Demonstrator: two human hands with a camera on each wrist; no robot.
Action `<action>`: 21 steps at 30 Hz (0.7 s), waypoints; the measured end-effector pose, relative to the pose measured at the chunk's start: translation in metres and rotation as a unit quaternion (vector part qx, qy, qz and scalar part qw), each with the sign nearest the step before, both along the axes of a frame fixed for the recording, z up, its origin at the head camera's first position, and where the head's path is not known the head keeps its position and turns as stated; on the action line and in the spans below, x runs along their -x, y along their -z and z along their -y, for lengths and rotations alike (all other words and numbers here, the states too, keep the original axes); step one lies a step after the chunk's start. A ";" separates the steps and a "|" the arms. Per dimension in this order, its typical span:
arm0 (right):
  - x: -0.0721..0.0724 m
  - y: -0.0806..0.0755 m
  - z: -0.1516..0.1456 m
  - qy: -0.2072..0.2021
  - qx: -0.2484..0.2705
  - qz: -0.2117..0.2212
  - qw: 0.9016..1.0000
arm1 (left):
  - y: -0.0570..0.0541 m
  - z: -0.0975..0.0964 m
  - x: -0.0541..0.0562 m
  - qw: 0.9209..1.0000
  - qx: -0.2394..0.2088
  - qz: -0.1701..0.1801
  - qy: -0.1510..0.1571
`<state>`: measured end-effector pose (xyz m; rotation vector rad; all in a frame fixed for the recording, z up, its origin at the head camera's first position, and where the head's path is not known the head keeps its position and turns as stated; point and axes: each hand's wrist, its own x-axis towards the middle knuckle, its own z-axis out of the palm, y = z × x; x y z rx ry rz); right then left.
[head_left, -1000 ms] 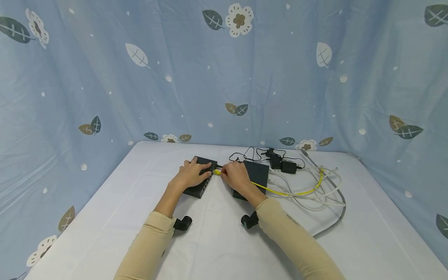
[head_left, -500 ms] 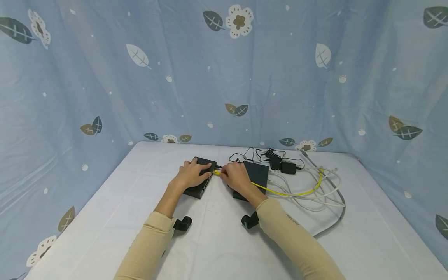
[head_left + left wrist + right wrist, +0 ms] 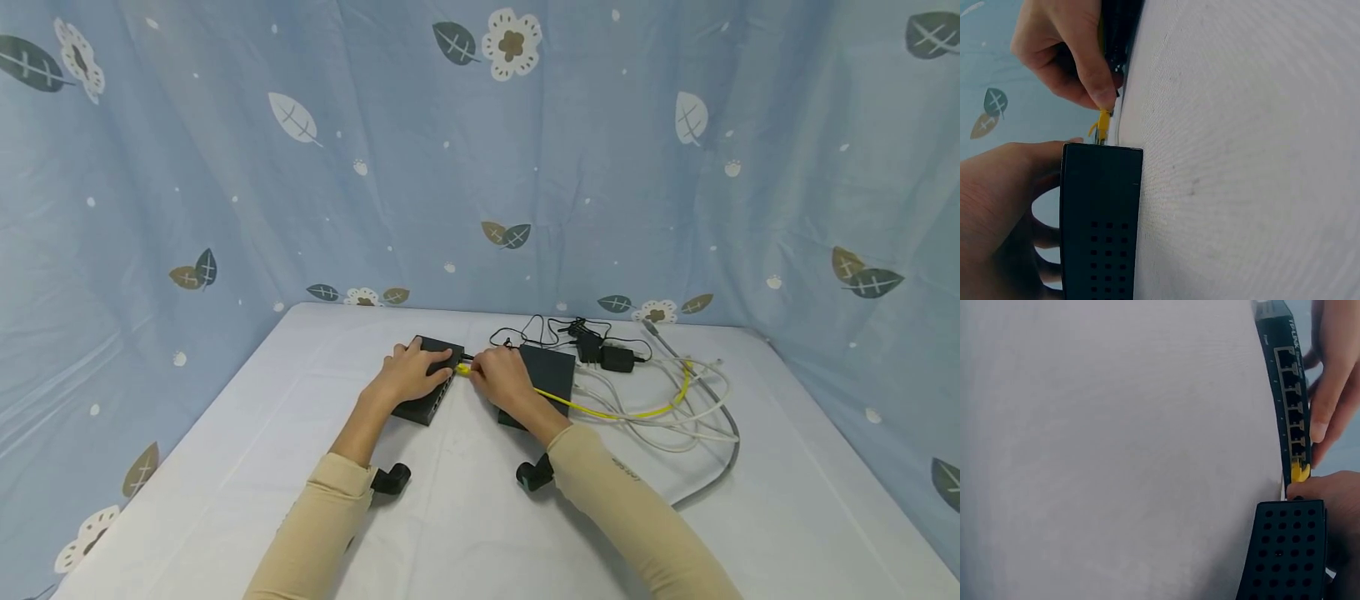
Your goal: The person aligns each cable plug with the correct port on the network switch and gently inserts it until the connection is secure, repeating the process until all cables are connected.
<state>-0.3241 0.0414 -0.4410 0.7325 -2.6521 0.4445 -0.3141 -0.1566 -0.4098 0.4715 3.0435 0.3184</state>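
A black TP-LINK network switch point(image 3: 422, 410) lies flat on the table, its row of ports facing right. My left hand point(image 3: 408, 372) rests on its top with fingers spread and the thumb by the port edge. Between thumb and fingers, my right hand point(image 3: 502, 375) pinches a yellow Ethernet cable point(image 3: 637, 415) just behind its plug. The yellow plug point(image 3: 1104, 125) is at the switch's port side in the left wrist view, lined up with the end port of the row. The other visible ports point(image 3: 1294, 400) hold no plugs. A short black cord point(image 3: 468, 357) meets the switch beside the plug.
A second black box point(image 3: 555, 371) lies under and beside my right wrist. Black power adapters point(image 3: 617, 359) with thin cords stand behind it. To the right are looped white cables point(image 3: 667, 446) and a thick grey cable point(image 3: 731, 467). A patterned blue curtain point(image 3: 450, 167) hangs behind the table.
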 end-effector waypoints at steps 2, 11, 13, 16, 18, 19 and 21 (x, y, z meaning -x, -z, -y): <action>0.000 -0.001 0.001 0.000 0.002 0.001 1.000 | -0.001 0.000 -0.001 1.000 -0.002 0.001 0.000; -0.001 -0.005 0.003 0.007 -0.010 0.014 1.000 | -0.001 0.000 -0.002 1.000 -0.001 -0.002 0.002; -0.001 -0.005 0.003 0.007 -0.009 0.014 1.000 | -0.001 0.000 -0.002 1.000 -0.004 -0.002 0.001; -0.002 -0.005 0.003 0.009 -0.005 0.017 1.000 | -0.001 0.000 -0.002 1.000 -0.009 -0.001 -0.001; -0.002 -0.004 0.003 0.011 -0.002 0.018 1.000 | -0.001 0.000 -0.002 1.000 -0.011 0.000 -0.001; -0.002 -0.004 0.003 0.012 0.000 0.019 1.000 | 0.000 0.001 -0.002 1.000 -0.009 0.001 -0.002; -0.002 -0.003 0.004 0.012 0.003 0.018 1.000 | 0.000 0.002 -0.001 1.000 -0.007 0.005 -0.006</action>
